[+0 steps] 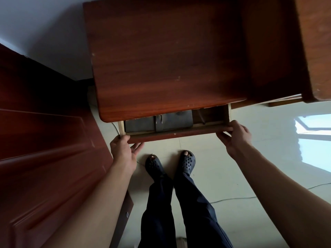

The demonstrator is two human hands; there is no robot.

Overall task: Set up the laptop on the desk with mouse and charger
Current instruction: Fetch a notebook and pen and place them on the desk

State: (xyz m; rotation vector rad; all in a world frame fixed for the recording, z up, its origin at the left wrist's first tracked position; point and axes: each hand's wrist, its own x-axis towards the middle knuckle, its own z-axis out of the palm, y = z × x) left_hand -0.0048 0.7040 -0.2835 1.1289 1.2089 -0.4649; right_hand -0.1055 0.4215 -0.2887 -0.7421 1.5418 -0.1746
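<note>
A grey case (158, 122) with two metal pulls lies in the left part of the drawer (172, 136), half hidden under the desk (166, 59) top; the drawer stands partly out; the left hand (123, 151) grips its left front corner, fingers under the edge; the right hand (234, 135) grips the right corner, fingers curled over it; a dark wooden door (44, 131) stands to the left.
</note>
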